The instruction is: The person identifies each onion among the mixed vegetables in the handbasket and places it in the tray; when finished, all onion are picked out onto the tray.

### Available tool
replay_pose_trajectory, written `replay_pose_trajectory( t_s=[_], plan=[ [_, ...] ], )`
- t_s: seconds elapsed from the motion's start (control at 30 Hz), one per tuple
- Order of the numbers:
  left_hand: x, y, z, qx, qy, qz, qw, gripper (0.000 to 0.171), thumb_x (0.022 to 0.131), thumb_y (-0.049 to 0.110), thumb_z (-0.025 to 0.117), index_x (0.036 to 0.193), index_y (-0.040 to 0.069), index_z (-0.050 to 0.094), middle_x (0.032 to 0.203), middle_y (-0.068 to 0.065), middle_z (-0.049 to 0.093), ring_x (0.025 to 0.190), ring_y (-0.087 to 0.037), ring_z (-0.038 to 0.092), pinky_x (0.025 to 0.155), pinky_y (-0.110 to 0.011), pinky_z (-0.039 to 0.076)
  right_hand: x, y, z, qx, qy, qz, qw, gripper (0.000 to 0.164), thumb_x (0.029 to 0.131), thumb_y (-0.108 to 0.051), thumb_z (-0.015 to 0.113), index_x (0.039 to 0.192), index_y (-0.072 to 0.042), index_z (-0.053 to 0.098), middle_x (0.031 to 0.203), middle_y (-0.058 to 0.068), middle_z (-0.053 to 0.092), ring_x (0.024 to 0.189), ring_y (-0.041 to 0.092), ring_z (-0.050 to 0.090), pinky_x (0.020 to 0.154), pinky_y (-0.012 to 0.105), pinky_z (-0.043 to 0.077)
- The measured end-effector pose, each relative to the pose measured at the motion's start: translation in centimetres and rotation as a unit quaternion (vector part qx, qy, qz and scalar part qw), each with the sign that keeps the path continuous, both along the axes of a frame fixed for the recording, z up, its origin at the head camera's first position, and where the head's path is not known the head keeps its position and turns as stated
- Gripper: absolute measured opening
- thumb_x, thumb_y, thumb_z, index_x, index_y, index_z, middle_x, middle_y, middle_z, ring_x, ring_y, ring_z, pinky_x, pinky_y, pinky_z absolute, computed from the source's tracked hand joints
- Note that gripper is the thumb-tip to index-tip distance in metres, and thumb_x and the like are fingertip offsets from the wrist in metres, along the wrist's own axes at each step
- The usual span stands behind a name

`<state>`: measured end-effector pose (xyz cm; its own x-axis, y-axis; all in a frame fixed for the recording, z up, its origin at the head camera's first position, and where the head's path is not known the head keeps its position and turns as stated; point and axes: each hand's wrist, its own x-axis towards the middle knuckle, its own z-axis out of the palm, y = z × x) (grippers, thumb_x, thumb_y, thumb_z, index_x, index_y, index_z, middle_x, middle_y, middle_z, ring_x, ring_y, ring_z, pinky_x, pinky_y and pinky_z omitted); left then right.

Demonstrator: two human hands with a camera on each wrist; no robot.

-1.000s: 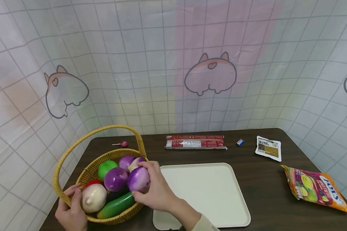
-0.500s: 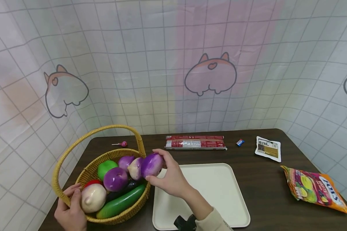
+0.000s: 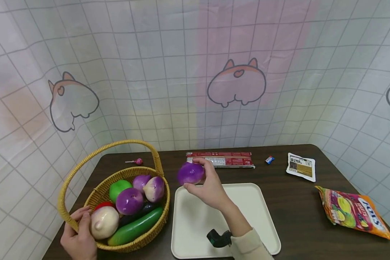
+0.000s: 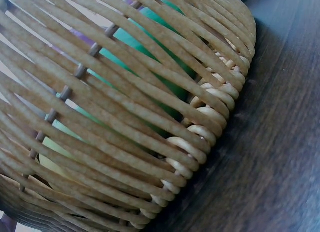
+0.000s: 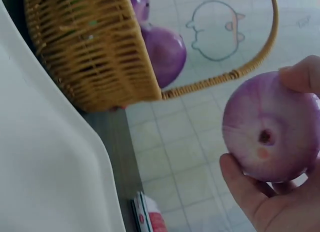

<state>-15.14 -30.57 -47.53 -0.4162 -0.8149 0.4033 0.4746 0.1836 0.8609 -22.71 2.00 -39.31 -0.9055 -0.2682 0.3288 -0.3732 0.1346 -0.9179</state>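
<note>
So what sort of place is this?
Probably a staged tabletop recording corner: a pale grid-patterned fabric curtain hangs behind and beside a dark brown wood-grain table, which bears a yellow woven basket of shiny, toy-looking vegetables.

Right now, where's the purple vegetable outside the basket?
In the head view, the right hand holds the purple vegetable at lower centre, right of the basket, near the tray.

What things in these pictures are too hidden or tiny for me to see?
- Head view: part of the red thing, behind the white vegetable.
- Head view: writing on the little blue packet, too small.
- Right wrist view: part of the right hand, cut off by the picture's edge.
</note>
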Motion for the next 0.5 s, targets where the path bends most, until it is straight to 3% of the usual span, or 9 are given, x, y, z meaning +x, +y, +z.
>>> replay_pose_trajectory(
  t_s=[0.17, 0.4, 0.5],
  plan=[
    [0.0, -0.1, -0.1, 0.001, 0.002, -0.003, 1.0000, 0.013, 0.087, -0.008, 0.062, 0.090, -0.020, 0.063, 0.088, -0.004, 0.072, 0.086, -0.015, 0.067, 0.080, -0.019, 0.048, 0.4, 0.8, 1.2, 0.031, -0.007, -0.005, 0.999, 0.066, 0.076, 0.002, 0.077, 0.135, 0.001, 0.047, 0.128, 0.019, 0.042, 0.115, 0.035, 0.052, 0.091, 0.048, 0.051],
    [0.0, -0.3, -0.4, 0.001, 0.002, -0.011, 0.9999, 0.017, 0.088, -0.007, 0.063, 0.093, -0.023, 0.061, 0.090, -0.003, 0.073, 0.087, -0.015, 0.066, 0.080, -0.018, 0.048, -2.6, 2.0, -2.5, 0.027, -0.016, -0.012, 0.999, 0.069, 0.075, 0.002, 0.078, 0.136, -0.008, 0.046, 0.137, 0.015, 0.042, 0.118, 0.036, 0.053, 0.090, 0.048, 0.052],
    [0.1, -0.2, -0.4, 0.001, 0.001, -0.012, 0.9999, 0.017, 0.088, -0.007, 0.063, 0.092, -0.023, 0.061, 0.090, -0.003, 0.073, 0.088, -0.015, 0.066, 0.080, -0.018, 0.048, -3.2, 2.7, -3.2, 0.016, -0.027, -0.014, 0.999, 0.070, 0.076, 0.000, 0.079, 0.136, -0.012, 0.045, 0.138, 0.012, 0.046, 0.119, 0.035, 0.055, 0.090, 0.047, 0.052]
  ],
)
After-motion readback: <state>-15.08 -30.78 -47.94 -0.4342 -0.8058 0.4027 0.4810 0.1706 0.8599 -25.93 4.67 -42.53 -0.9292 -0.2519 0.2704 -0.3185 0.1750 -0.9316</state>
